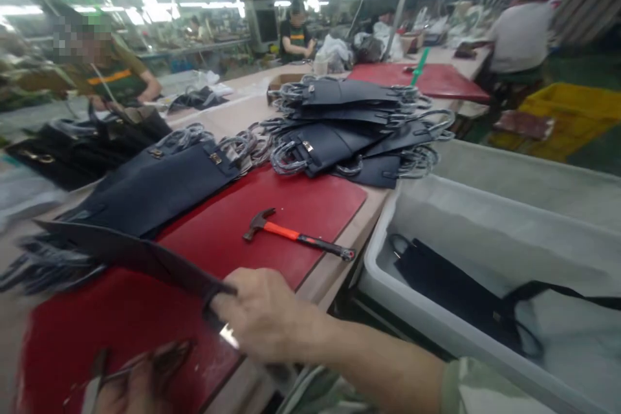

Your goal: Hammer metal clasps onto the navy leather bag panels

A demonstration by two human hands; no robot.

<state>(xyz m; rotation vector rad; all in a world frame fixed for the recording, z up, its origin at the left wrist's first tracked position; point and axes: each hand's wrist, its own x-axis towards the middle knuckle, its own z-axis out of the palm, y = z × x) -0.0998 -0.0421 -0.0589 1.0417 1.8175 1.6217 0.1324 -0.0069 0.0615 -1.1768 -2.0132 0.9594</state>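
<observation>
My right hand [262,317] reaches in from the lower right and is closed on the edge of a flat dark leather bag panel [126,249], held just above the red mat [272,220]. At the bottom edge my left hand [129,394] is blurred; it looks closed around a thin dark and shiny thing I cannot make out. A hammer [295,235] with an orange and black handle lies on the mat, a little beyond my right hand.
Dark bag panels with wrapped handles are stacked on the table [160,187], with more behind [349,123]. A grey bin [485,252] on the right holds dark bag pieces. Another red mat [436,81] lies further back. Other people work at benches behind.
</observation>
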